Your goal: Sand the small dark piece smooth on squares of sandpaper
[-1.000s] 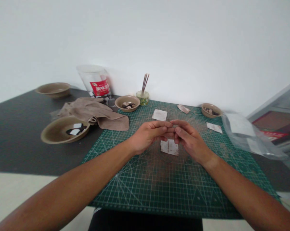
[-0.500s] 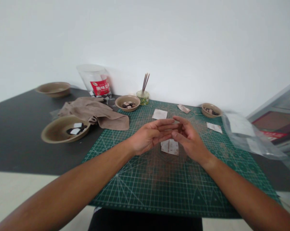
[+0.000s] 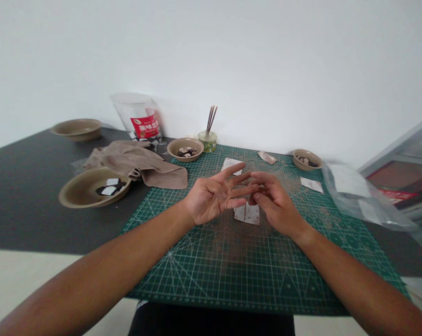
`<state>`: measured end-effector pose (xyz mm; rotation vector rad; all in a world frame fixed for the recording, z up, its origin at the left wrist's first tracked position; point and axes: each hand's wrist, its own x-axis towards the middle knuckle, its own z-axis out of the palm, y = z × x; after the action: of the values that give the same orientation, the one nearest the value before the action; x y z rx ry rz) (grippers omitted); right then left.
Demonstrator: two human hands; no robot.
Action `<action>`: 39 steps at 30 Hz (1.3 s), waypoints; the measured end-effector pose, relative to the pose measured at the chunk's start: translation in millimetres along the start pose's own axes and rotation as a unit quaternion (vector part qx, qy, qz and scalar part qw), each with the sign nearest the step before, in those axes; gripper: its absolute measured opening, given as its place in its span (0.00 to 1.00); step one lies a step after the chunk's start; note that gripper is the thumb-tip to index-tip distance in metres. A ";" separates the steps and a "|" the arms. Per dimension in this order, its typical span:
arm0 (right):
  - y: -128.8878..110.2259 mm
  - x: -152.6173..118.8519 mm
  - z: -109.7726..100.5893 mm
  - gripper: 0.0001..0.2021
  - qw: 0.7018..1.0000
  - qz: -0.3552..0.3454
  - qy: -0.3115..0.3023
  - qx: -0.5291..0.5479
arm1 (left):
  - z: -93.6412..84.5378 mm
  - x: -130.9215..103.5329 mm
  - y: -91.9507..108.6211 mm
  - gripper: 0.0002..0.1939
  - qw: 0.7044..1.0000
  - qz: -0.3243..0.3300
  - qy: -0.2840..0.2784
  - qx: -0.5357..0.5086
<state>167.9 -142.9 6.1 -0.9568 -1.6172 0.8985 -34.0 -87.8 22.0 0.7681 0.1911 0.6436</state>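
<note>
My left hand [image 3: 214, 193] is turned palm up over the mat, its fingers spread and nothing lying in the palm. Fingers of my right hand [image 3: 274, 201] are curled, with thumb and fingertips closed round the tips of the left hand's middle fingers. Whether anything small sits between them is hidden. Below both hands, a whitish stained square piece [image 3: 246, 213] with a dark line down it lies on the green cutting mat [image 3: 211, 270]. Just behind the left fingers is another white piece [image 3: 228, 163], partly covered by them.
Small bowls with dark and pale bits stand at the back, one left [image 3: 185, 150] and one right [image 3: 307, 160]. On the left are a larger bowl [image 3: 78, 196], a brown cloth [image 3: 127, 158], a clear tub [image 3: 135, 112] and a reed-stick jar [image 3: 208, 141]. Clear plastic [image 3: 361, 196] lies right.
My left hand's fingers have spread apart, the index finger lifting away from the others. The right hand has curled in more round the left fingertips.
</note>
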 end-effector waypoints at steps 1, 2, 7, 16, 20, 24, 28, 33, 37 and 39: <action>0.3 -0.7 -0.3 0.17 0.999 -0.010 -0.008 -0.035 | 0.3 -0.7 1.2 0.46 1.000 -0.002 0.005 -0.008; 0.7 -1.2 -0.4 0.16 0.997 -0.020 -0.017 -0.068 | 0.6 -1.3 2.1 0.46 1.000 -0.004 0.011 -0.016; 1.2 -0.3 1.5 0.13 0.987 -0.059 -0.025 -0.144 | 0.4 -3.3 2.5 0.45 0.999 -0.017 0.015 -0.045; 2.0 1.9 -8.4 0.08 0.971 -0.064 -0.057 -0.225 | -1.6 -2.1 2.2 0.44 0.996 -0.044 0.000 -0.072; 3.2 2.6 -14.6 0.10 0.965 -0.081 -0.070 -0.237 | -1.9 -2.2 2.2 0.43 0.996 -0.044 0.001 -0.077; 1.1 3.4 -17.6 0.11 0.961 -0.079 -0.090 -0.250 | -2.1 -2.3 1.8 0.44 0.996 -0.043 -0.002 -0.077; -1.4 3.7 -20.0 0.12 0.957 -0.072 -0.099 -0.262 | -1.9 -2.2 2.4 0.46 0.995 -0.049 0.000 -0.081; -5.0 2.2 -20.5 0.13 0.965 -0.048 -0.095 -0.241 | -1.6 -2.8 3.6 0.48 0.994 -0.051 -0.012 -0.098; -7.3 1.9 -17.2 0.16 0.984 0.012 -0.079 -0.160 | -1.6 -3.2 3.7 0.49 0.992 -0.054 -0.027 -0.107; -8.5 2.7 -15.6 0.17 0.990 0.039 -0.058 -0.126 | -1.3 -3.1 3.3 0.48 0.992 -0.049 -0.029 -0.110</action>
<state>181.3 -142.4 18.1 -1.1669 -1.8343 0.8276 -38.5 -87.1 23.2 0.5611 0.1029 0.5383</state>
